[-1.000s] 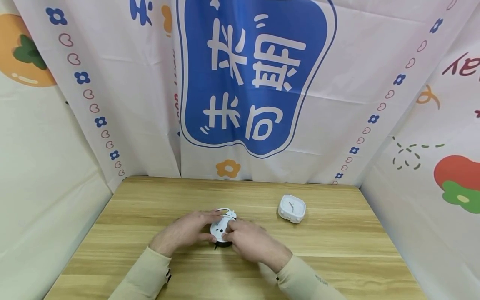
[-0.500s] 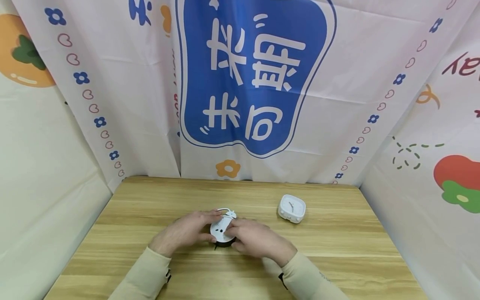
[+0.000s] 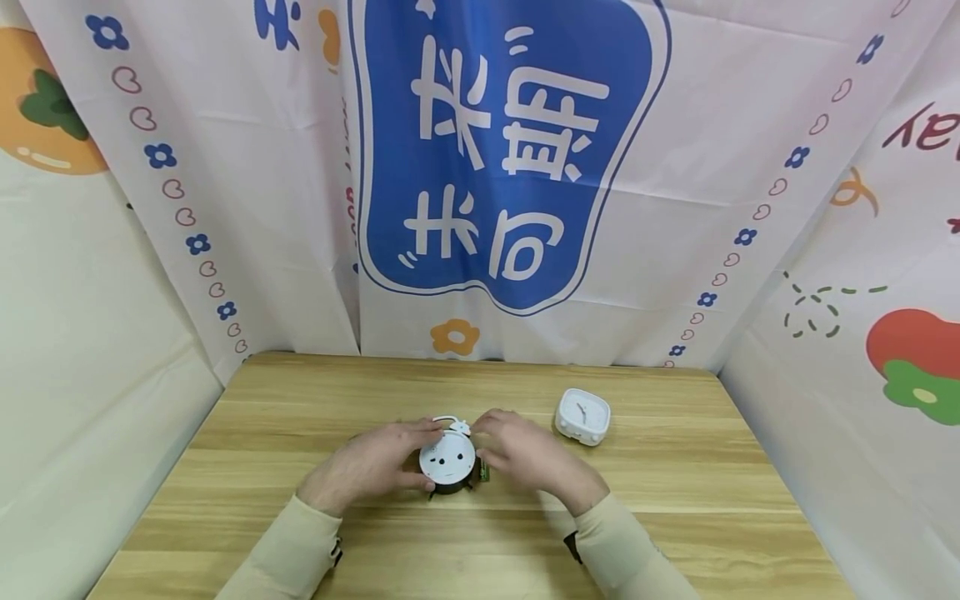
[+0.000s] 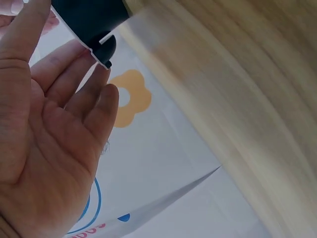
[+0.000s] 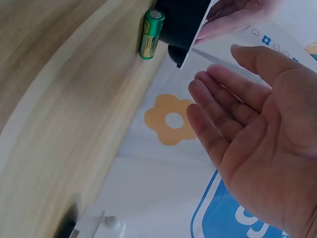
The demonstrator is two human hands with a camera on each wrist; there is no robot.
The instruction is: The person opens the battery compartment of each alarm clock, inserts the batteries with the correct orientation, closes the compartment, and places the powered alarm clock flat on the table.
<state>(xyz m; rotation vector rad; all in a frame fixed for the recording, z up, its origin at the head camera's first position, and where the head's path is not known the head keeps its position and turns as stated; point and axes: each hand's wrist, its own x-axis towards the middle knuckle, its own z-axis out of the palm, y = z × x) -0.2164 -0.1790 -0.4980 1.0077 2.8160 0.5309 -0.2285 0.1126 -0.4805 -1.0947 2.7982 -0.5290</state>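
A round alarm clock (image 3: 447, 463) with a white back, dark sides and small feet is at the middle of the table, back side up. My left hand (image 3: 377, 460) holds its left side, thumb near the lower edge and fingers near the upper edge. In the left wrist view the clock's dark side (image 4: 91, 20) shows beyond the fingers. My right hand (image 3: 528, 454) is to the right of the clock, fingers loosely bent with nothing in them. Between that hand and the clock, a green battery (image 5: 151, 34) lies on the table against the dark side.
A white rounded-square clock (image 3: 582, 417) sits farther back to the right on the wooden table (image 3: 337, 387). Printed cloth (image 3: 300, 208) hangs behind the table's back edge and along both sides.
My right hand has come off the clock's back and moved to the right, uncovering the whole white back. The green battery now shows beside the clock. My left hand has stayed in place.
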